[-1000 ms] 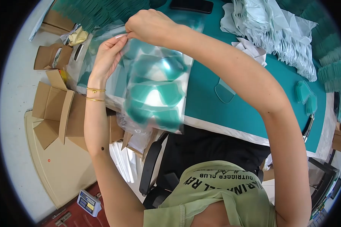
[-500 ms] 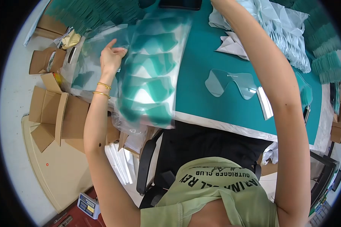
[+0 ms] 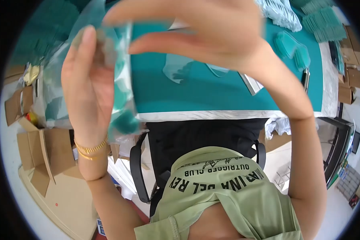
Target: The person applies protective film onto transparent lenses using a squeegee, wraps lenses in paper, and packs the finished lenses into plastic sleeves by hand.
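My left hand (image 3: 86,86) is raised over the left side of the table, its thumb pressed toward the curled fingers. A clear curved lens sheet (image 3: 93,14) rises from its grip; the lower part is blurred. My right hand (image 3: 224,34) reaches in from the right, smeared by motion, its thumb and fingers apart with a gap between them. Its fingertips come close to the lens sheet. Behind the left hand lies a plastic sleeve with green-tinted lens shapes (image 3: 122,100). Beneath the right hand, another clear lens (image 3: 178,69) lies on the green mat (image 3: 168,98), partly covered.
Stacks of lenses (image 3: 324,24) stand at the back right, with a wrapped pile (image 3: 282,14) beside them. Teal lenses (image 3: 294,50) and a white strip (image 3: 251,83) lie on the right. An open cardboard box (image 3: 54,150) is at lower left, a black chair (image 3: 204,134) in front.
Both hands have come nearer the camera. My right hand has swung in from the far right edge toward the left one, and a clear lens sheet now shows at my left hand. The view has shifted.
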Demonstrator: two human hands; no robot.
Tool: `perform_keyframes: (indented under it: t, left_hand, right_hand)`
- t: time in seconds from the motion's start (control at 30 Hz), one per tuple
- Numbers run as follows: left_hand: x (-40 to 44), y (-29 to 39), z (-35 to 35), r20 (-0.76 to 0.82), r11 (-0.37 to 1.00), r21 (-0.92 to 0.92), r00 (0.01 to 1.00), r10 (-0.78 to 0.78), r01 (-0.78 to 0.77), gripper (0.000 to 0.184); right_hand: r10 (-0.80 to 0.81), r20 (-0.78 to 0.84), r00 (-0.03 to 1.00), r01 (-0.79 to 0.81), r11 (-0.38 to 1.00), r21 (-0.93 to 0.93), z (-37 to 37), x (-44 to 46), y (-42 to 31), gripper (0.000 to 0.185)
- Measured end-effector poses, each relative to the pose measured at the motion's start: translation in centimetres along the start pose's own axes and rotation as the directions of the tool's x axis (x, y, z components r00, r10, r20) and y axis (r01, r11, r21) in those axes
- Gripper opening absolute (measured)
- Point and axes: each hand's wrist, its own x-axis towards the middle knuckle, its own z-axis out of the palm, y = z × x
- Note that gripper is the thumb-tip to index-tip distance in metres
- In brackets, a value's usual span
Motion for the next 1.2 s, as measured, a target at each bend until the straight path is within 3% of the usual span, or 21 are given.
perform_keyframes:
  t: [0.1,0.13,0.17,0.2,0.23,0.27,0.3,0.4,0.43,0.5,0.57,0.63,0.73,0.83,0.93,1.0,1.03,1.1,1.17,1.2]
  left_hand:
    - [-3.4,-2.1,0.5,0.185,0.976,0.202,0.982,0.038,-0.076,0.016]
    - [-4.3,-2.9,0.2,0.277,0.972,0.222,0.961,0.012,-0.076,0.017]
    - [-5.4,-3.4,0.4,0.278,0.949,0.309,0.96,-0.028,-0.061,0.017]
    - [-6.3,-4.0,0.8,0.278,0.918,0.394,0.958,-0.067,-0.05,0.016]
    - [-6.9,-4.8,1.0,0.29,0.937,0.349,0.951,-0.105,-0.003,0.015]
    - [-7.4,-5.6,1.1,0.302,0.95,0.307,0.942,-0.147,0.05,0.014]
    - [-7.9,-6.3,1.2,0.273,0.95,0.303,0.949,-0.157,0.07,0.014]
    - [-9.0,-7.5,1.1,0.255,0.943,0.295,0.938,-0.236,0.157,0.013]
    - [-9.2,-7.8,1.1,0.259,0.94,0.297,0.934,-0.247,0.166,0.013]
    - [-9.4,-8.3,0.9,0.292,0.909,0.408,0.933,-0.211,0.078,0.013]
    - [-9.6,-8.3,0.9,0.281,0.878,0.47,0.928,-0.243,0.088,0.017]
    - [-9.7,-9.0,1.3,0.264,0.844,0.529,0.927,-0.267,0.092,0.021]
    - [-10.1,-10.9,3.2,0.038,0.944,0.182,0.958,-0.285,0.274,0.032]
    - [-10.1,-11.6,3.1,0.039,0.961,0.134,0.968,-0.249,0.242,0.022]
    - [-9.2,-11.4,2.1,-0.046,0.947,0.273,0.985,-0.164,0.17,0.013]
    - [-7.6,-11.2,2.1,-0.085,0.933,0.348,0.994,-0.07,0.096,0.007]
    - [-7.0,-11.1,2.0,-0.121,0.921,0.382,0.992,-0.03,0.074,0.007]
    - [-5.9,-11.1,1.9,-0.181,0.898,0.435,0.984,0.007,0.074,0.011]
    - [-4.9,-11.0,1.6,-0.297,0.819,0.538,0.954,-0.035,0.198,0.015]
    - [-4.6,-11.4,1.6,-0.299,0.824,0.534,0.954,-0.024,0.189,0.015]
  right_hand:
    - [0.458,-0.162,0.874,-0.334,0.809,0.484,-0.5,-4.6,-1.8,0.057]
    - [0.667,0.013,0.745,-0.456,0.495,0.74,-1.0,-6.4,-2.9,0.063]
    - [0.774,0.242,0.585,-0.485,0.094,0.869,-1.6,-8.3,-4.4,0.071]
    - [0.745,0.413,0.524,-0.503,-0.121,0.856,-2.2,-10.7,-5.3,0.071]
    - [0.741,0.465,0.485,-0.428,-0.263,0.865,-2.3,-12.5,-6.5,0.063]
    - [0.675,0.57,0.468,-0.475,-0.352,0.807,-3.4,-14.0,-7.4,0.052]
    - [0.727,0.553,0.406,-0.438,-0.376,0.817,-3.8,-14.8,-8.7,0.033]
    - [0.723,0.609,0.326,-0.415,-0.469,0.779,-5.2,-16.6,-9.9,0.009]
    - [0.728,0.608,0.315,-0.412,-0.472,0.779,-5.0,-16.9,-9.9,0.009]
    - [0.828,0.395,0.399,-0.627,-0.068,0.776,-4.4,-17.2,-9.6,0.006]
    - [0.834,0.428,0.349,-0.695,-0.076,0.715,-4.7,-17.4,-9.2,0.005]
    - [0.855,0.338,0.394,-0.803,0.14,0.58,-4.5,-17.4,-8.4,0.007]
    - [0.901,0.282,0.33,-0.806,0.113,0.581,-4.6,-17.4,-7.9,0.009]
    - [0.911,0.246,0.33,-0.807,0.137,0.575,-5.1,-17.0,-7.7,0.007]
    - [0.925,0.244,0.292,-0.794,0.092,0.601,-4.9,-15.4,-7.8,0.007]
    - [0.922,0.379,0.082,-0.863,-0.125,0.489,-4.6,-13.7,-7.7,0.01]
    - [0.936,0.347,0.054,-0.885,-0.116,0.45,-3.7,-13.0,-7.4,0.015]
    - [0.913,0.407,0.01,-0.905,-0.165,0.393,-2.8,-12.4,-6.5,0.017]
    - [0.916,0.4,0.042,-0.918,-0.123,0.377,-1.7,-12.7,-5.8,0.019]
    - [0.912,0.404,0.067,-0.93,-0.09,0.358,-1.3,-12.8,-5.7,0.02]
